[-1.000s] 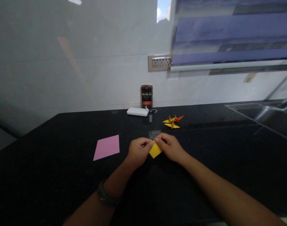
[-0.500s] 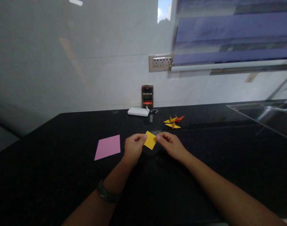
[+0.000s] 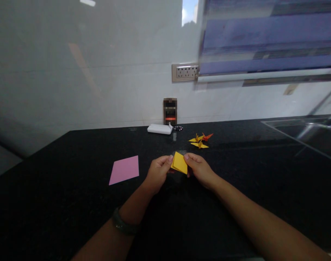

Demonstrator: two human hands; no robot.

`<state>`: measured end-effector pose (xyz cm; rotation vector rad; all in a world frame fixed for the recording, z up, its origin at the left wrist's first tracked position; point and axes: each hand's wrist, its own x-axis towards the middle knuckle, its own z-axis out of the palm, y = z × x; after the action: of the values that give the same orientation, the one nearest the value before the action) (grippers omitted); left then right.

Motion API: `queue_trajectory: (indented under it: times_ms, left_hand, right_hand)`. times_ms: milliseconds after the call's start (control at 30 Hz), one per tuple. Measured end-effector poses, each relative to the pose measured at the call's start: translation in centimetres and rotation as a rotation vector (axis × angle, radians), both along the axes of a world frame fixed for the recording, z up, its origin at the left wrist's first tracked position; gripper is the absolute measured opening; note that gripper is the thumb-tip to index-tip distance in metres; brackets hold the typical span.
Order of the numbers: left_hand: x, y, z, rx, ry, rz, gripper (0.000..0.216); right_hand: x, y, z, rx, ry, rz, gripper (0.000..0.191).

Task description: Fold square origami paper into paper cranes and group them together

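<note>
A small square of folded yellow origami paper [image 3: 180,163] is held between my two hands above the dark countertop. My left hand [image 3: 160,171] pinches its left corner between thumb and fingers, and the layers gape slightly on that side. On the opposite corner, my right hand [image 3: 198,167] grips the paper with its thumb on top; the fingers underneath are mostly hidden. A pink sheet of paper [image 3: 125,170] lies flat to the left of my left hand. Beyond my right hand sit two yellow paper cranes [image 3: 199,145] and an orange paper crane [image 3: 207,137].
A phone [image 3: 170,111] leans upright against the wall behind a white case [image 3: 160,129], with a beaded strap [image 3: 177,128] beside it. The black countertop [image 3: 73,159] runs to a sink [image 3: 312,132] at the right. A socket panel [image 3: 185,72] is on the wall.
Both hands and the yellow paper have shifted slightly right. The paper has turned, and its layers now show parted at the left. The pink sheet and the cranes stay put.
</note>
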<state>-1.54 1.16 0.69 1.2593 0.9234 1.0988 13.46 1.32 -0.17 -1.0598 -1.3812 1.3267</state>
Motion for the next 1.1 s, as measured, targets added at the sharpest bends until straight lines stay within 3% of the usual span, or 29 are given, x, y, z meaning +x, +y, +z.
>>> queue_trajectory:
  times_ms: [167, 300, 400, 600, 733, 900, 1100]
  left_hand:
    - [0.4, 0.0, 0.2, -0.016, -0.052, 0.039, 0.029]
    - [0.6, -0.1, 0.5, -0.038, -0.053, 0.047, 0.028]
    - [0.5, -0.1, 0.4, -0.036, -0.02, 0.069, 0.02]
    - [0.5, 0.3, -0.1, -0.13, 0.045, 0.087, 0.01]
    - [0.5, 0.1, 0.0, -0.206, 0.021, 0.013, 0.014]
    - [0.3, 0.2, -0.3, -0.241, -0.006, -0.049, 0.019]
    - [0.0, 0.6, -0.9, -0.211, -0.003, -0.063, 0.018]
  right_hand:
    - [-0.1, -0.1, 0.3, -0.028, 0.006, 0.033, 0.032]
    - [0.1, -0.3, 0.6, -0.002, -0.153, 0.068, 0.035]
    - [0.5, -0.4, 0.8, 0.113, -0.306, 0.03, 0.038]
    - [1.1, -0.3, 0.6, 0.462, -0.359, -0.047, 0.053]
    - [0.8, 0.1, 0.3, 0.31, -0.364, -0.142, 0.021]
    - [0.7, 0.4, 0.3, 0.14, -0.141, -0.156, 0.017]
    - [0.9, 0.3, 0.2, 0.083, -0.078, -0.094, 0.015]
